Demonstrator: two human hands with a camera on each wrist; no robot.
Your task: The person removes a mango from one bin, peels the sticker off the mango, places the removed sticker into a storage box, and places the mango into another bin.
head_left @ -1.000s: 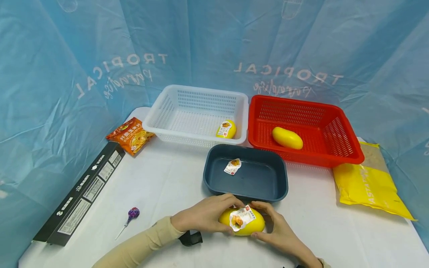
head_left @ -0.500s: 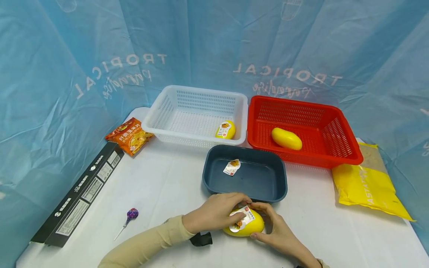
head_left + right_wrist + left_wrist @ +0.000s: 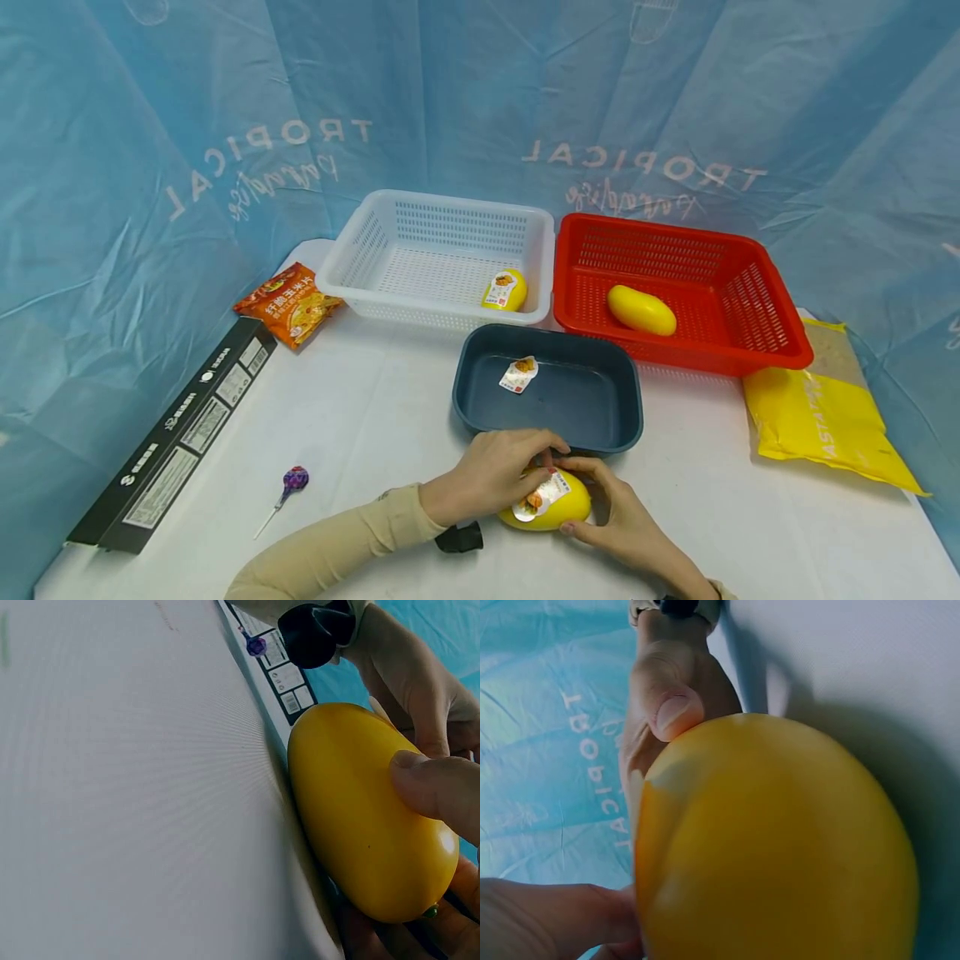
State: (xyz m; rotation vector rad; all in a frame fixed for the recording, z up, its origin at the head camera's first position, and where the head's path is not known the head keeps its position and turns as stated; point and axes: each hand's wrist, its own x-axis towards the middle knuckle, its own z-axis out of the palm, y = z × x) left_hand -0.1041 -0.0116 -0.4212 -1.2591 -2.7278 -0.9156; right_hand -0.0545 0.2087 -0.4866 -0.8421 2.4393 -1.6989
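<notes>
Close toward near edge of surface [image 3: 375, 433]: smooth oval yellow fruit [image 3: 573, 505], right hand [image 3: 626, 523] gripping its right end, left hand [image 3: 495, 475] pinching edge of glossy white label [image 3: 544, 498], print too small to read. By left edge: purple-wrapped lollipop [image 3: 295, 480], long black carton [image 3: 176, 437] with white panels. Beyond fruit: dark-blue rounded tray [image 3: 585, 392], second label [image 3: 519, 375] inside. By right edge: yellow bag [image 3: 825, 417] lettered "ASTA". Far left corner: crinkled orange packet [image 3: 291, 305], Chinese lettering. Along far edge: white basket [image 3: 423, 275], red basket [image 3: 712, 233], both slotted plastic. Behind: blue cloth [image 3: 465, 100], mirrored "TROPICAL Paradise".
</notes>
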